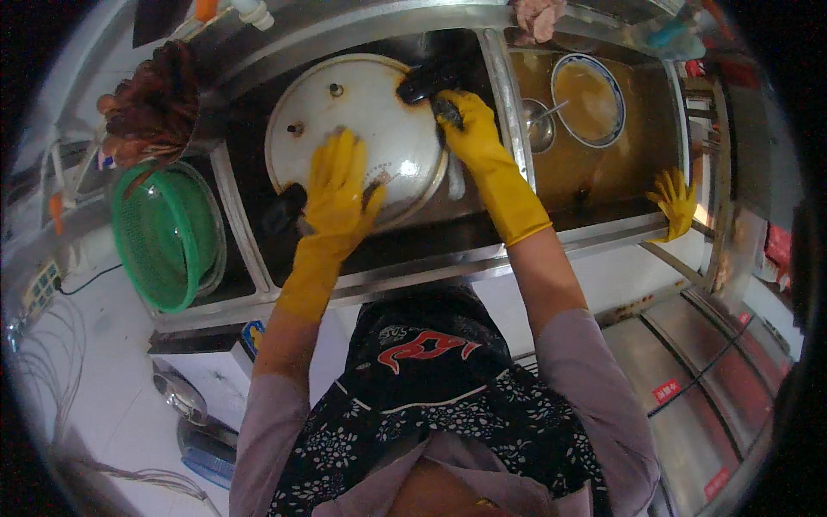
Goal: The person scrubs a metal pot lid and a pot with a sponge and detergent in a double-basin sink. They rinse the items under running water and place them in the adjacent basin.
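A large round white enamel pot (387,97), turned bottom up with rust marks and short feet, sits in the middle basin of a metal sink (239,216). My left hand (337,184), in a yellow rubber glove, lies flat on its surface with the fingers apart. Near the pot's right rim, beside its black handle (429,84), my right hand (475,132), gloved the same way, is closed on a dark scouring pad (447,111). The other black handle (284,207) is at the pot's lower left.
The right basin holds brownish water, a blue-rimmed bowl (588,100) and a metal ladle (539,126). A spare yellow glove (675,200) hangs over its front edge. Green plastic baskets (155,239) stand in the left basin. Brown gloves (152,106) hang at the upper left.
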{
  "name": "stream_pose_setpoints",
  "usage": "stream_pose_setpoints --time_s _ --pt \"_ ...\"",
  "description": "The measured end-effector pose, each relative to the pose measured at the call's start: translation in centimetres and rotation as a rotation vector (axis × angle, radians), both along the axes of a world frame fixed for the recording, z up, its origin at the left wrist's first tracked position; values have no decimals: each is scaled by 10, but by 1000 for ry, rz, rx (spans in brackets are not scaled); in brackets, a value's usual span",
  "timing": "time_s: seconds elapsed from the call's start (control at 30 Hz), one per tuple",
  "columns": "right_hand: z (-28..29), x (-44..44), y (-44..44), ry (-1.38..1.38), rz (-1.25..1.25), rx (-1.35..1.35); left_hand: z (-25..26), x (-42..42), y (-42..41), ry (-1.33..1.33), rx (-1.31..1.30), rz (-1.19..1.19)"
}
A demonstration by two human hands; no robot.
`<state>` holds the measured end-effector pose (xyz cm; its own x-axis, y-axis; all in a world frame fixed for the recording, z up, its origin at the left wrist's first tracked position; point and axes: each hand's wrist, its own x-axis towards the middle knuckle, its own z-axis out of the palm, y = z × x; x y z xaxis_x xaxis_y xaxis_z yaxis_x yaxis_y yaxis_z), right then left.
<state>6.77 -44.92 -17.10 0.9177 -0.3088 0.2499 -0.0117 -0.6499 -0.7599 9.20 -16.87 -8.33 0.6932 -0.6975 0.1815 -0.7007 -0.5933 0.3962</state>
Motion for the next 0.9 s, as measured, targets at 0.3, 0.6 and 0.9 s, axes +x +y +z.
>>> stream_pose_setpoints --time_s 0.3,0.6,0.9 --pt "13 -101 65 357 -76 -34 -26 11 -42 -195 95 155" --pt "9 -50 38 161 -98 8 -31 8 -45 -232 95 108" --pt "14 -10 16 149 -121 50 -23 10 -51 -231 123 94"
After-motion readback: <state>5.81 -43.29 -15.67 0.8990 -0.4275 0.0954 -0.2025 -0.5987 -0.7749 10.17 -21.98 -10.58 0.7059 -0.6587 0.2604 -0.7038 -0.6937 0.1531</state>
